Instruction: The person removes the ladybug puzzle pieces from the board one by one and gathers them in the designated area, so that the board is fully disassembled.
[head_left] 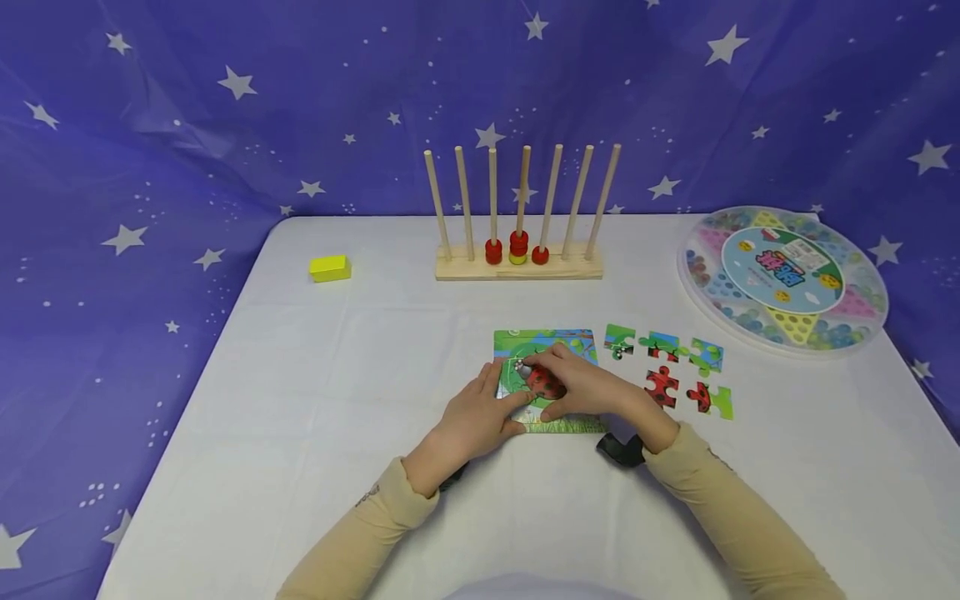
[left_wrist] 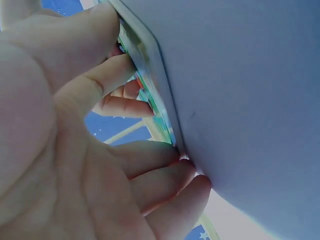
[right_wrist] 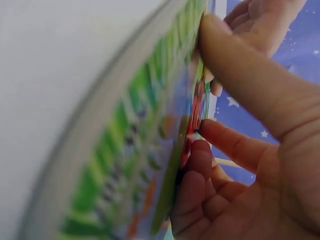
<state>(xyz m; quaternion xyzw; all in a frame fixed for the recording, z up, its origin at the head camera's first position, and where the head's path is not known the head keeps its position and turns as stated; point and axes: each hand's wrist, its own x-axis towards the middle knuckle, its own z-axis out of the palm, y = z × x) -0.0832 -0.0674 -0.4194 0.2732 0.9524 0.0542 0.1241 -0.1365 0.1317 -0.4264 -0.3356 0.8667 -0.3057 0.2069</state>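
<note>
A square ladybug puzzle board (head_left: 570, 424) lies on the white table before the person. The left hand (head_left: 474, 414) rests at the board's left edge; its outer fingers touch the side while index finger and thumb reach onto the picture. From the right, the right hand (head_left: 588, 385) bends over the board, fingertips and thumb touching the picture, thumb apart from the index finger (right_wrist: 235, 145). Between the hands shows the red ladybug picture (head_left: 545, 383). Several loose puzzle pieces (head_left: 661, 387) lie to the right of the board, one partly hidden by the right forearm.
Behind the board stands a wooden peg rack (head_left: 468, 268) with red and yellow rings on three pegs. A yellow block (head_left: 330, 268) sits at back left. At back right lies a round clear bead case (head_left: 705, 292). A starry purple cloth (head_left: 225, 150) hangs behind the table.
</note>
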